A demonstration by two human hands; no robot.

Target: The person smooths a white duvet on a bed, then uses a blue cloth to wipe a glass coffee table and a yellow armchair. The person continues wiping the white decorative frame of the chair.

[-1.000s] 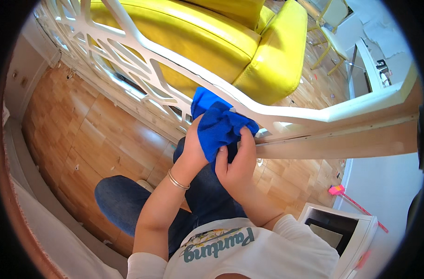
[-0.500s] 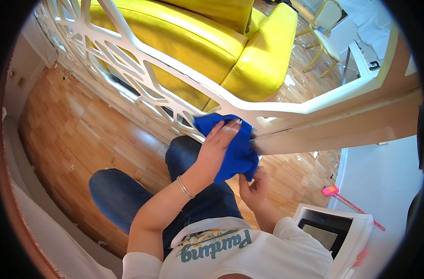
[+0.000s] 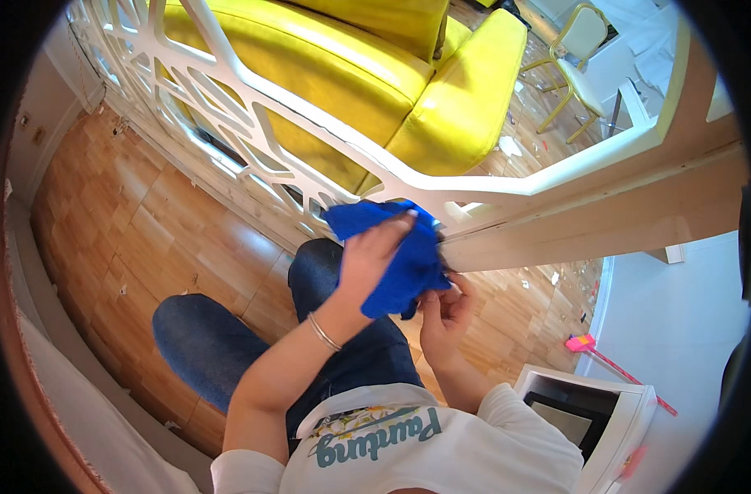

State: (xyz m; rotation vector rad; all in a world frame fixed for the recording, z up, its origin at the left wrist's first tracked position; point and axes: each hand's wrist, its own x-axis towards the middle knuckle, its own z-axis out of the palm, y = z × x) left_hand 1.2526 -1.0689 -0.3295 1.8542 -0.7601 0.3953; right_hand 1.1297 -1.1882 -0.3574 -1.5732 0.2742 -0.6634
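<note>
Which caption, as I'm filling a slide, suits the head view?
Left hand laid on a blue cloth at a white openwork partition, right hand holding its edge; yellow sofa beyond.

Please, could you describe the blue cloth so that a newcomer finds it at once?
From the big yellow sofa, go down to the white openwork partition. There the left hand lies on a cloth, the right hand at its lower corner. Its bright blue sets it apart from the dark jeans.
</note>
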